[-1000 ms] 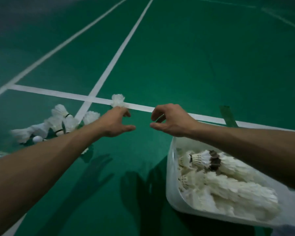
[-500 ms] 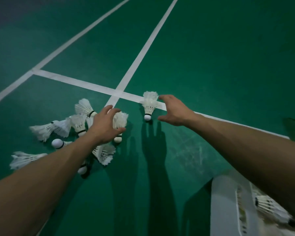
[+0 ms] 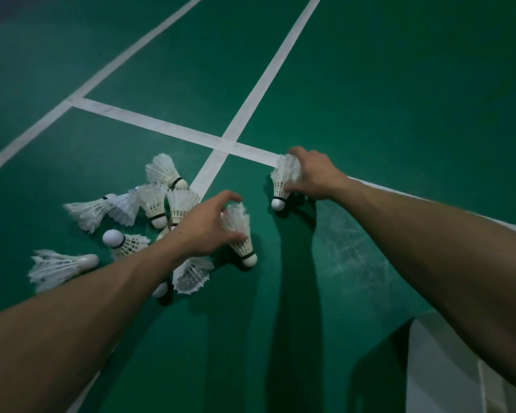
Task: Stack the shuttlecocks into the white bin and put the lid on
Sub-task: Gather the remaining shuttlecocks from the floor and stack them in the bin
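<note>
Several white feather shuttlecocks [image 3: 155, 201] lie in a loose heap on the green court floor at the left. My left hand [image 3: 204, 226] grips one shuttlecock [image 3: 241, 234] at the heap's right edge, cork down on the floor. My right hand [image 3: 315, 174] grips another shuttlecock [image 3: 282, 181] that stands apart on the white line, cork toward me. The white bin [image 3: 447, 371] shows only as a corner at the bottom right, its inside hidden by my right forearm. No lid is in view.
White court lines [image 3: 251, 105] cross just beyond the hands. The green floor [image 3: 399, 84] stretches away behind and between the heap and the bin. Shadows of both arms fall on the floor toward me.
The view has shifted left, and the bin has slid almost out of frame. Both hands came down from above the floor and closed on a shuttlecock each.
</note>
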`<action>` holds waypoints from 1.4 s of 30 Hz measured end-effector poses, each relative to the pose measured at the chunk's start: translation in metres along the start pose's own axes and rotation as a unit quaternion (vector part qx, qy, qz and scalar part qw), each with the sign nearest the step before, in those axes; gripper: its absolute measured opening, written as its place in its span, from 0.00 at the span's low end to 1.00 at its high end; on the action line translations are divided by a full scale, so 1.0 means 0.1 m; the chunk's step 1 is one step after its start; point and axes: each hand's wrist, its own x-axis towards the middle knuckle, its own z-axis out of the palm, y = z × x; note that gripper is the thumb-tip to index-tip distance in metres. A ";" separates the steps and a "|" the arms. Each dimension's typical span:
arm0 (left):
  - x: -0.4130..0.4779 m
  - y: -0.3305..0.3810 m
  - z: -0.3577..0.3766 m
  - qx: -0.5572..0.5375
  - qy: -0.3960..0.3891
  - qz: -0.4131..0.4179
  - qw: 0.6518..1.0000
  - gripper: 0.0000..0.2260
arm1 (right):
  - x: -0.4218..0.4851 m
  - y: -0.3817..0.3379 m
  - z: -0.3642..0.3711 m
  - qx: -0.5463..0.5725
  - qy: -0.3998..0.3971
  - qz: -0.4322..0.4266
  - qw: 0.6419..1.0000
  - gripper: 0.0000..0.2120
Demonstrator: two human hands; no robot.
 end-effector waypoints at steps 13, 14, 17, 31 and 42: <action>-0.24 0.54 0.10 -0.012 -0.055 0.077 0.995 0.43 | -1.17 -0.04 -0.36 0.154 -0.043 -0.015 0.987 0.25; -0.28 0.65 0.13 -0.013 -0.071 0.097 0.993 0.43 | -1.30 -0.01 -0.42 0.157 -0.041 -0.012 0.987 0.23; -0.38 0.94 0.15 -0.015 -0.090 0.130 0.987 0.41 | -1.62 0.03 -0.63 0.182 -0.013 0.017 0.983 0.18; -0.96 2.72 0.11 0.041 -0.257 0.346 0.902 0.44 | -3.40 0.43 -1.63 0.356 0.175 0.160 0.904 0.12; -1.10 3.35 0.46 0.025 -0.333 0.319 0.887 0.38 | -4.14 0.80 -1.95 0.491 0.145 0.202 0.835 0.09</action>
